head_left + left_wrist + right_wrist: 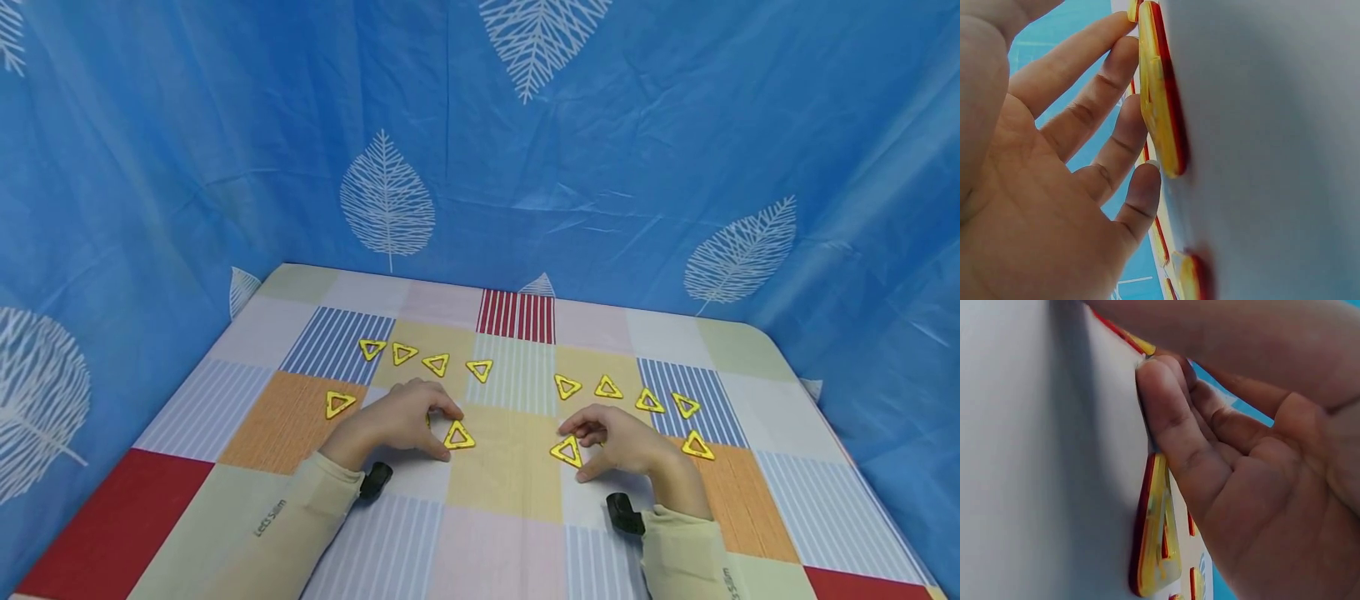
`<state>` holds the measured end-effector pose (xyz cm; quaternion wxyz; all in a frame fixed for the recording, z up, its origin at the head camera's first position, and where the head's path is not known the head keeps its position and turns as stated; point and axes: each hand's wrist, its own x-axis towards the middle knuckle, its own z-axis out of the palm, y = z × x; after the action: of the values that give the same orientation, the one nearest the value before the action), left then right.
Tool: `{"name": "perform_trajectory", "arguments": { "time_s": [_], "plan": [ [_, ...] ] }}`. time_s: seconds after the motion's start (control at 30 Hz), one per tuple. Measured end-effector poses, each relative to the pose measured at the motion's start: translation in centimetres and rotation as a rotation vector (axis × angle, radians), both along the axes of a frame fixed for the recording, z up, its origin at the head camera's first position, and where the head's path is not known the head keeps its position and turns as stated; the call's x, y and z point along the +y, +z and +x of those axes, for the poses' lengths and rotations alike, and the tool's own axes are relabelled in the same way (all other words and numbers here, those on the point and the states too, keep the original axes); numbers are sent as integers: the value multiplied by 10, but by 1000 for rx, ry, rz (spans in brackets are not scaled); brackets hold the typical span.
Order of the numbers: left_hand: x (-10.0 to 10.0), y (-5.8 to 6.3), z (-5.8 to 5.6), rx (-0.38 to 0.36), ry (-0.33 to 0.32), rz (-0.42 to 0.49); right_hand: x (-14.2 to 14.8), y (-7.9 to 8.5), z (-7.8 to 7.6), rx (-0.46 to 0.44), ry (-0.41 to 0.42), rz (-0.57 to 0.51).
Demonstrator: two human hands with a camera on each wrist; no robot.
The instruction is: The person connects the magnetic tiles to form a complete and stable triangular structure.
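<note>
Yellow, triangle-shaped tiles with hollow middles and red undersides lie on the table. The thumb and forefinger of my left hand (408, 419) are spread at the corners of one yellow triangle tile (471, 440); another tile is mostly hidden beneath that hand. In the left wrist view its fingers look loosely extended, close by a tile (1159, 94). My right hand (621, 442) has its thumb and forefinger apart on either side of a second yellow triangle tile (557, 452). Its other fingers are bent, as the right wrist view shows, with a tile (1159, 531) lying beside them.
Behind the hands, several more tiles make two loose rows, one on the left (393, 357) and one on the right (608, 394). Single tiles sit outside each hand. A patchwork cloth (502, 542) covers the table, and blue curtains (465, 167) hang around it.
</note>
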<state>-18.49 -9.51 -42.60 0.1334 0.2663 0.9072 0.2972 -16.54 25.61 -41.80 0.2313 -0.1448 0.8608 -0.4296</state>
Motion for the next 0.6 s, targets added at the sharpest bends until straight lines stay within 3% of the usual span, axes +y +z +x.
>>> {"name": "perform_trajectory", "arguments": {
  "time_s": [0.6],
  "plan": [
    [6,3,1,27,-37,16,-4,-2,1,16,-32,-6]
  ]
}}
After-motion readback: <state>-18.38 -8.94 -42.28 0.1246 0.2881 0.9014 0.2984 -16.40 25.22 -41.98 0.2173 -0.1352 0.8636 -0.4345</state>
